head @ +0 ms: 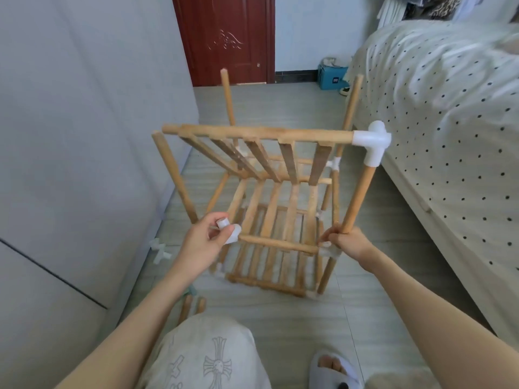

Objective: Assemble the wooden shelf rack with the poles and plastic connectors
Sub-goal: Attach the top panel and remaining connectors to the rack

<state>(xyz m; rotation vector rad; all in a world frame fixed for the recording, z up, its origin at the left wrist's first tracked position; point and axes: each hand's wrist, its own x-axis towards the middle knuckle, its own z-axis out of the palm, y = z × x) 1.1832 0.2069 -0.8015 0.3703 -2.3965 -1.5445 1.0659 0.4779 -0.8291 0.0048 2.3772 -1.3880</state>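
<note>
A partly built wooden shelf rack (278,220) stands on the floor between a wall and a bed, with slatted tiers stacked below. My left hand (206,240) grips a white plastic connector (229,230) at the near-left corner, on the end of a front rail (278,244). My right hand (346,242) holds the lower end of an upright pole (358,199) at the near-right corner joint. That pole carries a white corner connector (372,143) on top, joined to a tilted slatted shelf panel (252,147). More bare poles (227,96) stick up at the back.
Spare white connectors (160,249) lie on the floor by the left wall. Two loose poles (192,306) lie beside my knee. A bed with a dotted cover (449,122) runs along the right. A red door (224,37) and a blue box (332,77) stand at the far end.
</note>
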